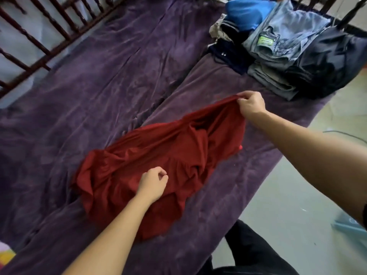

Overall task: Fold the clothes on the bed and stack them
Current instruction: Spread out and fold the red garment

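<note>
Red garment (168, 155) lies crumpled on the bed (79, 96), near its edge. Our right grip (251, 105) pinches one end. The left grip (154, 184) hovers loosely curled, holding nothing. We'd pull it taut and smooth the wrinkles before folding.

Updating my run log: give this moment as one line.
item: crumpled red garment | right hand: pinches far edge | left hand: curled over middle, grip unclear | clothes stack: far right
</note>
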`<state>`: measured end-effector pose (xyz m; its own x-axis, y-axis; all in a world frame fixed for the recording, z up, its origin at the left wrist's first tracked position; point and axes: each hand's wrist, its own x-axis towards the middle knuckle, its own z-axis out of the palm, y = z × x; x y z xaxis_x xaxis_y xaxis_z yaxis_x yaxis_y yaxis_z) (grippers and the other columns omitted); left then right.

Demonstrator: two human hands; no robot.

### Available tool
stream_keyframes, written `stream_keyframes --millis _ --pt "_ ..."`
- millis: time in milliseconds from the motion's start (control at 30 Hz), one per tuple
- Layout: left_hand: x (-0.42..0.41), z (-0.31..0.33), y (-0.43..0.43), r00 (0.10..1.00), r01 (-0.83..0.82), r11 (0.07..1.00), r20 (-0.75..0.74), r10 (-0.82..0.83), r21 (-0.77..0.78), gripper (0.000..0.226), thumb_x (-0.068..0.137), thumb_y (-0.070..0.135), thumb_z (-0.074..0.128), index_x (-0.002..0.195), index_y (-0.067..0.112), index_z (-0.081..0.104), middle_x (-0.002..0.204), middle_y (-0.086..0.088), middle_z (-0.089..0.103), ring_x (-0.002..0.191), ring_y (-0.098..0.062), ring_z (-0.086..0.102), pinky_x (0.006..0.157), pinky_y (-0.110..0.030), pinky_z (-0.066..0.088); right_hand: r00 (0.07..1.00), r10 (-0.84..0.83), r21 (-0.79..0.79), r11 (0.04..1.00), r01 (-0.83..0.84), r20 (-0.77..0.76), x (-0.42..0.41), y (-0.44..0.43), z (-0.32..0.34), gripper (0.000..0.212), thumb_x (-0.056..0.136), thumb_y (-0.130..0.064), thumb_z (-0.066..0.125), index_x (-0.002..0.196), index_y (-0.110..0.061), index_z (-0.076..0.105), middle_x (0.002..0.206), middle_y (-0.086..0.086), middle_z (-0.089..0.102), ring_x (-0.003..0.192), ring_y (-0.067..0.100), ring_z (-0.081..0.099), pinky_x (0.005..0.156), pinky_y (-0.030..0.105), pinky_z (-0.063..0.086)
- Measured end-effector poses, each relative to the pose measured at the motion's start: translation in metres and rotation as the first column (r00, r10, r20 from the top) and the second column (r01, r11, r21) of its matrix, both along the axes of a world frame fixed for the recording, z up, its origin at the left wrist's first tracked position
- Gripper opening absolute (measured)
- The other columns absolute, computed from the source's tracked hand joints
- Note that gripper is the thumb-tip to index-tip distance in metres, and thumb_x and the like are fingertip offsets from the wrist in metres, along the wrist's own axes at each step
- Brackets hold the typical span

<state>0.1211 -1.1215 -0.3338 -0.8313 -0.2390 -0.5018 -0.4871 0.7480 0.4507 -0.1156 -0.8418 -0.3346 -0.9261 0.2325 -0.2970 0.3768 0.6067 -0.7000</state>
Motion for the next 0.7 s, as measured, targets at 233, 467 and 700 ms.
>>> stream_keyframes --millis 233,467,700 --pt "-0.046 -0.056 0.069 0.992 0.064 0.987 0.117 -0.046 -0.149 0.054 0.082 0.043 0.067 0.129 0.022 0.052 0.123 -0.006 0.052 0.116 -0.027 0.050 0.096 -0.035 0.042 0.893 0.068 0.138 0.980 -0.143 0.444 -0.008 0.047 -0.100 0.043 0.081 -0.025 0.072 0.113 0.001 0.061 0.109 0.018 0.066 0.097 0.030 0.063 0.078 0.034 0.047" --pt "-0.083 -0.139 0.095 0.938 -0.061 0.909 0.287 0.193 -0.412 0.063 0.081 0.045 0.067 0.137 0.029 0.043 0.141 -0.004 0.039 0.130 -0.025 0.036 0.099 -0.041 0.036 0.825 0.195 -0.078 0.980 -0.182 0.530 0.017 0.019 -0.188 0.009 0.080 -0.019 0.067 0.081 -0.010 0.067 0.080 0.007 0.065 0.075 0.018 0.059 0.068 0.034 0.049" --pt "-0.113 -0.111 0.045 0.668 -0.743 0.639 -0.176 0.723 -0.199 0.028 0.090 0.001 0.049 0.116 0.000 0.059 0.115 -0.030 0.061 0.108 -0.044 0.056 0.090 -0.042 0.041 0.959 -0.141 -0.275 0.939 0.209 0.247 -0.155 0.028 -0.125 0.020 0.092 -0.005 0.050 0.079 -0.018 0.057 0.077 -0.002 0.055 0.076 0.015 0.053 0.061 0.014 0.047"
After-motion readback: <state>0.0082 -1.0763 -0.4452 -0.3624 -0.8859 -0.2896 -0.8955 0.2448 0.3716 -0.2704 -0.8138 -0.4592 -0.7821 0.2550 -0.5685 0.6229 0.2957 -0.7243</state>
